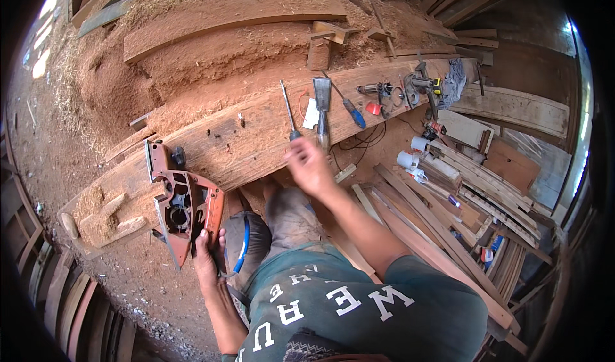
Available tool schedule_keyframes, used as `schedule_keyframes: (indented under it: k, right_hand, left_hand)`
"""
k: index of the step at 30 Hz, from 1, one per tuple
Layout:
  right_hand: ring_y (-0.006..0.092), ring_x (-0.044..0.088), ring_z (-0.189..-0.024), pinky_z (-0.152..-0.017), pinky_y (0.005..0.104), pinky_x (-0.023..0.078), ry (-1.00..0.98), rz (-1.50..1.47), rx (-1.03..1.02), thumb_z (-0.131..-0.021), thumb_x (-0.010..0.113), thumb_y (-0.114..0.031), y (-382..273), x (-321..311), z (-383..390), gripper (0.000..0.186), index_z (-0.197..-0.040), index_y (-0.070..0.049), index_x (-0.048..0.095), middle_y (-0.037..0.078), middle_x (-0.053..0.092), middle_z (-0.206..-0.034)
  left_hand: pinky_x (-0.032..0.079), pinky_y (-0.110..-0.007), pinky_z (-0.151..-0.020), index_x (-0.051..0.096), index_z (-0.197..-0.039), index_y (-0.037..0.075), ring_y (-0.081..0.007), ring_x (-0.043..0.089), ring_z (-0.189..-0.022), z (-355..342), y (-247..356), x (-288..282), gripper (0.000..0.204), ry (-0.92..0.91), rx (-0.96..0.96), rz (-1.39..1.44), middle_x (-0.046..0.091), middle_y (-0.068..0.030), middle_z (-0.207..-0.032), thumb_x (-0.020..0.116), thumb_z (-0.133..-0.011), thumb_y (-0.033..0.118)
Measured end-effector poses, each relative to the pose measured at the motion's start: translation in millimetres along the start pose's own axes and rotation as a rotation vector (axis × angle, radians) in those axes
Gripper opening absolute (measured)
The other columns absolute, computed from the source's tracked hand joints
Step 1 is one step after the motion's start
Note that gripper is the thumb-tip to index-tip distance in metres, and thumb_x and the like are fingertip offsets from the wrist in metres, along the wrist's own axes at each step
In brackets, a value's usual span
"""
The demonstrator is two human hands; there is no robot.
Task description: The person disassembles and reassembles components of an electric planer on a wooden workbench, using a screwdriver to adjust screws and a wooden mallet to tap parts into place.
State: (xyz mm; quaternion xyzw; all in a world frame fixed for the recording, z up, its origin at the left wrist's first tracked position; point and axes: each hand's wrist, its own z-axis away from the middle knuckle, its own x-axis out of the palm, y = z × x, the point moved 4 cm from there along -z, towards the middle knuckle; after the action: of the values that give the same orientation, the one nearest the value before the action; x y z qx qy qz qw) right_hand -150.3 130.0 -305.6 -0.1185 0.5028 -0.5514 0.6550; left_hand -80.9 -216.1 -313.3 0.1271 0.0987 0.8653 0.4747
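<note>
My left hand [206, 259] grips the lower end of a red power tool that looks like an electric planer [208, 211], its side opened so the hollow inside and a round black part show. It is tilted over the left part of a thick wooden plank bench [250, 138]. My right hand [311, 166], blurred, is at the dark handle of a screwdriver [287, 106]; whether its fingers close on the handle is unclear. Just right of the screwdriver lie a white paper piece [311, 114], a wide chisel [322, 102] and a blue-handled screwdriver [353, 113].
Small dark parts [241, 120] are scattered on the bench. Other power tools [419, 83] and a grey rag [453, 80] lie toward its right end. Sawdust [211, 61] heaps behind it. Stacked boards [442, 253] and white containers [408, 160] are at the right; a cable [368, 143] hangs below.
</note>
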Motion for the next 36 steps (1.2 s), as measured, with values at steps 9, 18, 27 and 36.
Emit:
schedule_keyframes:
  k: [9,18,27,36]
  right_hand:
    - [0.0303,0.071,-0.081,-0.075,0.0414,0.058,0.355,0.265,-0.074,-0.096,0.069,-0.009,52.4,-92.0,-52.0,0.013,-0.105,0.001,0.068,0.018,0.067,-0.101]
    - [0.0412,0.063,-0.086,-0.079,0.0487,0.05,0.156,0.219,-0.252,-0.102,0.057,-0.014,17.6,-28.1,-14.1,0.019,-0.09,0.001,0.06,0.022,0.063,-0.09]
    - [0.0151,0.061,-0.092,-0.083,0.0291,0.054,-0.248,-0.694,-0.755,-0.102,0.059,-0.001,-159.3,-144.5,57.4,0.028,-0.13,-0.003,0.062,0.008,0.061,-0.115]
    - [0.0176,0.068,-0.093,-0.084,0.0318,0.056,-0.196,-0.531,-1.119,-0.099,0.063,-0.006,-173.7,-242.7,107.1,0.025,-0.122,0.0,0.069,0.01,0.07,-0.109]
  left_hand:
    - [0.057,-0.036,-0.09,0.062,-0.136,0.0,-0.0262,0.072,-0.108,10.0,2.3,-36.7,0.048,-0.06,0.056,-0.15,0.072,-0.0124,-0.124,0.07,-0.1,0.031]
    - [0.058,-0.034,-0.087,0.061,-0.135,0.001,-0.025,0.072,-0.105,19.5,-13.5,-46.2,0.053,-0.078,0.045,-0.21,0.071,-0.0118,-0.122,0.074,-0.098,0.037]
    - [0.059,-0.03,-0.081,0.062,-0.128,0.004,-0.0218,0.071,-0.102,25.1,-7.6,-27.0,0.04,-0.186,0.107,-0.133,0.07,-0.0103,-0.119,0.07,-0.103,0.034]
    - [0.064,-0.032,-0.084,0.061,-0.133,0.0,-0.0239,0.074,-0.1,20.7,-9.8,-23.0,0.042,-0.231,0.069,-0.049,0.073,-0.0138,-0.118,0.067,-0.105,0.031]
